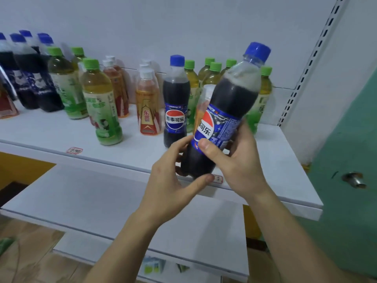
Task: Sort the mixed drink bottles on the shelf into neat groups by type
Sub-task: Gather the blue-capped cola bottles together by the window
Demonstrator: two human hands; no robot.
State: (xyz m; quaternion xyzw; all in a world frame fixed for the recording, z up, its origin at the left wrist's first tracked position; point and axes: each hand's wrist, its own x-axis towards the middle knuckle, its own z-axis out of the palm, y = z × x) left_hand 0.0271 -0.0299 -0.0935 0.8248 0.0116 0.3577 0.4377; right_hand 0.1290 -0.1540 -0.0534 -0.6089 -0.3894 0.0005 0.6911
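Far left on the shelf (61, 137) — cola group (30, 78) already gathered. Mid-transfer, by the look of it: left hand (169, 176) curled round the base of the cola bottle (226, 111), right hand (236, 158) gripping the label, lifted clear above the shelf's front edge. Long axis tilted, cap up-right. Next, likely — carrying leftward, setting upright.

White wall (183, 21) behind, green door (346, 201) at right, wood-look floor (36, 262) below.

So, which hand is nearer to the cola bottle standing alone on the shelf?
Left. The left hand is just below and in front of the standing cola bottle, gripping the held bottle's base; the right hand grips its label farther right.
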